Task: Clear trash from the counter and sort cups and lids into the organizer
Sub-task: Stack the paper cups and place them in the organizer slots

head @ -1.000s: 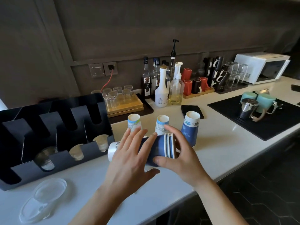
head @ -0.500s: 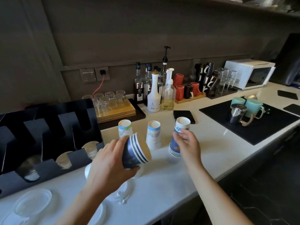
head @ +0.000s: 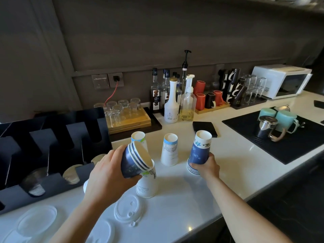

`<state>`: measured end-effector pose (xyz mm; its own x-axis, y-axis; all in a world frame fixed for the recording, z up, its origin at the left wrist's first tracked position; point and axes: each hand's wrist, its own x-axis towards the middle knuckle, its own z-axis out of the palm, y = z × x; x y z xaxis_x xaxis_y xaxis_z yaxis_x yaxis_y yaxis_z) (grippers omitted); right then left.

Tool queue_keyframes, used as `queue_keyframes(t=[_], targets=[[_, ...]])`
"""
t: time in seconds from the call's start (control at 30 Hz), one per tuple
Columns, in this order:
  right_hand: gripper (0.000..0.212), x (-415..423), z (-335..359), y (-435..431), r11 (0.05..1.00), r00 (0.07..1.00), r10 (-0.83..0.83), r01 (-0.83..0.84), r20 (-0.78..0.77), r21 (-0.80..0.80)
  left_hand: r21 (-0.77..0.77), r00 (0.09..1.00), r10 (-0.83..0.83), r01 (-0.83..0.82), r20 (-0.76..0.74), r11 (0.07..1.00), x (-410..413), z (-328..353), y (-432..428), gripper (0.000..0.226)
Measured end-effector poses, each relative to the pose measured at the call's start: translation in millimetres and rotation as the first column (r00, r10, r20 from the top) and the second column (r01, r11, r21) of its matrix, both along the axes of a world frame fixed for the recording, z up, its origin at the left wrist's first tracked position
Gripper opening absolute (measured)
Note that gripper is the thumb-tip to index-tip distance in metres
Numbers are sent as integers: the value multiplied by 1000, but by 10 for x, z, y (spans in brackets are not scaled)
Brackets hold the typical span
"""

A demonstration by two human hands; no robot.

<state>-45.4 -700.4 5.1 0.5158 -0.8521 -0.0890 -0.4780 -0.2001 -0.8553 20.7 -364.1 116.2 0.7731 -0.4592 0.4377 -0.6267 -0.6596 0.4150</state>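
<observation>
L hand fingers wrapped round nested dark-blue cup stack, just right of organizer. Stack axis tilted, open mouth facing away from organizer. R hand grasps lower end of upside-down blue cup stack, standing farther right of organizer. L hand nearer slots.

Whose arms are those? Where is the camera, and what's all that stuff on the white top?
No machine here: these are a person's two bare arms. The camera sits on the person's head, looking down, so you see what they see. The left hand holds a tilted stack of dark blue paper cups. The right hand grips another blue stack, standing upside down on the white counter. Between them stands a white cup. Flat lids lie near the front, and a black organizer stands at the left.
</observation>
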Motion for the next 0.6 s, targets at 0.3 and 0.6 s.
queue_keyframes(t=[0.3,0.6], targets=[[58,-189,327,356,988,957,153,-147,245,-43,-25,999,27,-27,-22,999,125,-87,116,90],[70,-520,1155,821,756,762,633,-570,139,-321,-17,1000,15,-15,-1,1000,176,-1,194,88]])
